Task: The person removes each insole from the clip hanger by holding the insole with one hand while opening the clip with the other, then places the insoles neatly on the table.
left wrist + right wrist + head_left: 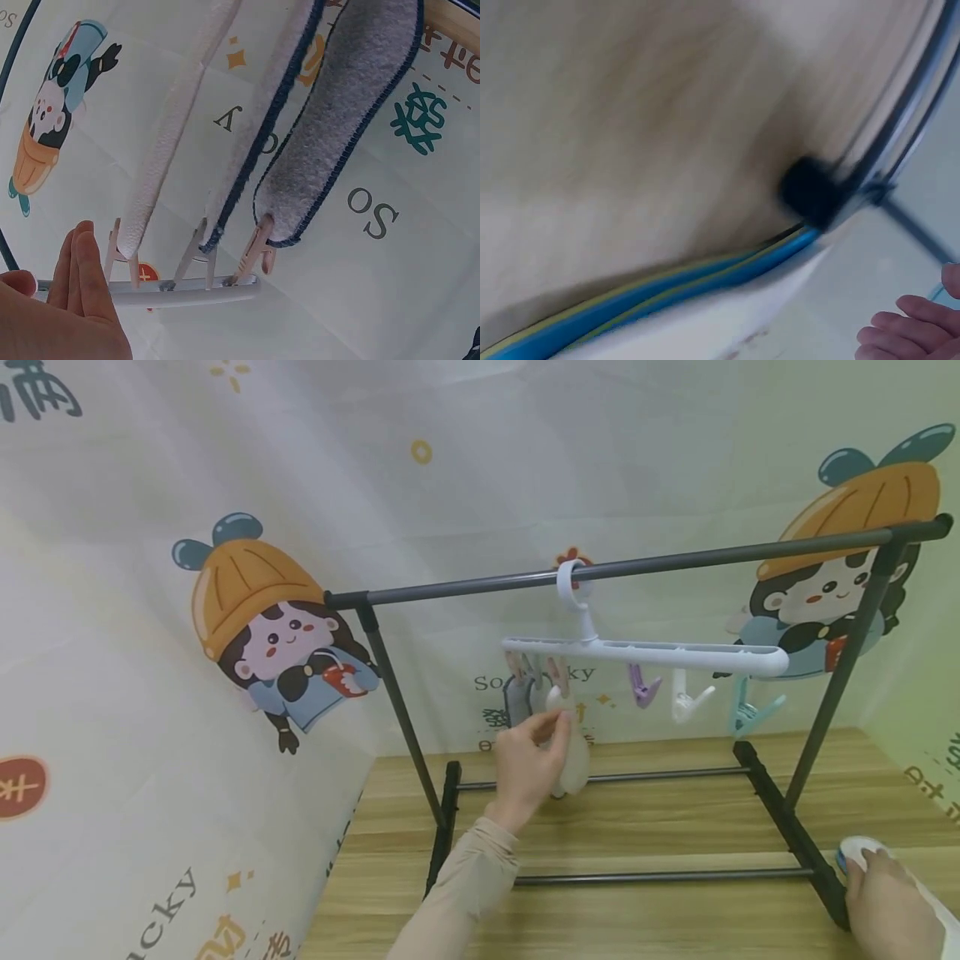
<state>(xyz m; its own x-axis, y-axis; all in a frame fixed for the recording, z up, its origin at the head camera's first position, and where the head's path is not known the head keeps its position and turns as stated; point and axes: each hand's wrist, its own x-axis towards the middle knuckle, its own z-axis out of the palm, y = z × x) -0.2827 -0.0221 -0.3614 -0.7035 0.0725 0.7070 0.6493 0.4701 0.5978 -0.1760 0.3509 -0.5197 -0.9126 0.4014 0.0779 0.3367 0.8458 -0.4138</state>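
Hovering beside pink clip (134, 271), left hand (528, 760) straight-fingered, thumb spread apart.

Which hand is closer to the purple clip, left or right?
Left. The left hand is a little lower than the purple clip, off to its left. The right hand is farther away, low down by the rack's right foot.
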